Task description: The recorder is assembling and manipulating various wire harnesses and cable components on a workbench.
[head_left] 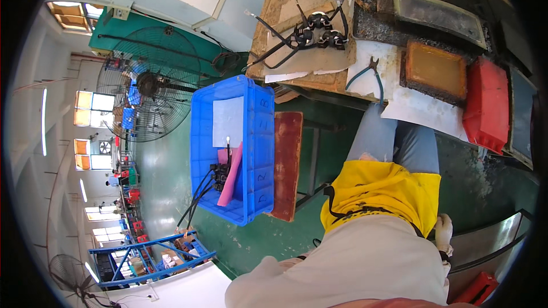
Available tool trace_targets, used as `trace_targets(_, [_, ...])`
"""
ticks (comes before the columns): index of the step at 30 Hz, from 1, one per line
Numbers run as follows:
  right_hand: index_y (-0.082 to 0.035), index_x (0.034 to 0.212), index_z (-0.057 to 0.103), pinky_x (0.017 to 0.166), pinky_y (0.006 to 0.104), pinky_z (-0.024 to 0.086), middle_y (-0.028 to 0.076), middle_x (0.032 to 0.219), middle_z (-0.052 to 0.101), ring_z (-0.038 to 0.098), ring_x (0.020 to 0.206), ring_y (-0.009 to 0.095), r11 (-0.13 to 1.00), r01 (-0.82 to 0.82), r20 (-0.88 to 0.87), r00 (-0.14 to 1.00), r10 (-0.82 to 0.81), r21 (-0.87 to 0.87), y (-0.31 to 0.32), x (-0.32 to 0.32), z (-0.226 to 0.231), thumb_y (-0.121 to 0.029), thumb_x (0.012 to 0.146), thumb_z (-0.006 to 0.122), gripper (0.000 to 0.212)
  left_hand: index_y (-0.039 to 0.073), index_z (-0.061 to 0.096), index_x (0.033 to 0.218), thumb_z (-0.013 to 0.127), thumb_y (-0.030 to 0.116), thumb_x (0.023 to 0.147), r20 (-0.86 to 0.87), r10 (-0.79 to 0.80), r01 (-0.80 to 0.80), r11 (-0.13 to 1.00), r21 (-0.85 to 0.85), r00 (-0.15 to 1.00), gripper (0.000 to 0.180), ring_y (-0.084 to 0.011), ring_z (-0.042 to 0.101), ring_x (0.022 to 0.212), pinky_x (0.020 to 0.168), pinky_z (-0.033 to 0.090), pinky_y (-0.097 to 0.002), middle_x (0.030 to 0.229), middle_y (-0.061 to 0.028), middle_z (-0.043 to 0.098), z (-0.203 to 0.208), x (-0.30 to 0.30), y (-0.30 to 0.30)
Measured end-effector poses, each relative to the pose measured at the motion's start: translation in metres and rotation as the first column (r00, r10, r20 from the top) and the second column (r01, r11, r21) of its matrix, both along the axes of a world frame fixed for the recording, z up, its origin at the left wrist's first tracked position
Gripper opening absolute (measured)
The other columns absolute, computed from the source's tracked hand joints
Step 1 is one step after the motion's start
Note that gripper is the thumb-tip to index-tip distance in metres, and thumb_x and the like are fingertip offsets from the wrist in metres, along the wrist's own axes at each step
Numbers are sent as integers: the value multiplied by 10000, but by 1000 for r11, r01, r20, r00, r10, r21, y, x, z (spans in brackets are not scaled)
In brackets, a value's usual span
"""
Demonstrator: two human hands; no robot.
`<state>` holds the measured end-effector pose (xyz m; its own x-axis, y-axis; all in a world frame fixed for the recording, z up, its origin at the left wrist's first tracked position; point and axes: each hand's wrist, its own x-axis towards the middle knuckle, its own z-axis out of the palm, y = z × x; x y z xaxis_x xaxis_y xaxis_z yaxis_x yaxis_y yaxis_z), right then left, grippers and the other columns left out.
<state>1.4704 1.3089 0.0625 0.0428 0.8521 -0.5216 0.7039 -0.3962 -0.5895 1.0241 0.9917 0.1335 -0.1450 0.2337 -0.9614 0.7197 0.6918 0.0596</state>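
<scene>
My right hand point(444, 232), in a whitish glove, hangs by my right side, next to the yellow apron point(377, 191); its fingers are too small to make out, and I see nothing held. My left hand is out of sight; only the pale sleeve point(262, 274) shows. On the workbench point(274, 5) ahead lie black coil-like parts point(318, 31) with thick black cables and metal lugs. Pliers point(371, 74) with teal handles rest near the bench's front edge. A blue crate point(258, 154) to my left holds similar black parts point(220, 175), a pink sheet point(231, 177) and a white sheet point(228, 121).
The crate stands beside a red-brown bench seat point(288, 165). At the workbench's right are an amber-filled tray point(435, 71) and a red bin point(486, 102). A large fan point(149, 84) stands far left. Blue racking point(154, 259) lies behind it, toward the lower left.
</scene>
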Motion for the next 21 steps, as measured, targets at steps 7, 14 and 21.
trace_targets(7, [47, 1037, 607, 798, 400, 474, 226, 988, 650, 607, 952, 380, 990, -75, 117, 989, 89, -121, -37, 37, -20, -202, 871, 538, 306, -25, 459, 1291, 555, 98, 740, 162, 351, -363, 930, 54, 922, 572, -314, 463, 1233, 1031, 357, -492, 1287, -216, 499, -28, -1, 0])
trace_targets(14, [39, 994, 619, 694, 369, 499, 181, 885, 665, 654, 780, 281, 954, 85, 45, 996, -75, -287, -49, 27, -5, -184, 858, 544, 273, -44, 446, 1290, 551, 78, 729, 268, 648, -683, 728, 57, 713, 584, -311, 461, 1233, 1040, 350, -490, 1304, -208, 486, -29, -17, -14])
trace_targets(21, [41, 1057, 587, 613, 309, 493, 123, 834, 647, 638, 705, 215, 933, 141, -33, 986, -161, -333, -41, 25, -3, -173, 895, 520, 277, -63, 433, 1290, 547, 59, 718, 404, 827, -902, 432, -10, 392, 595, -309, 458, 1233, 1049, 343, -487, 1320, -199, 473, -41, -17, -12])
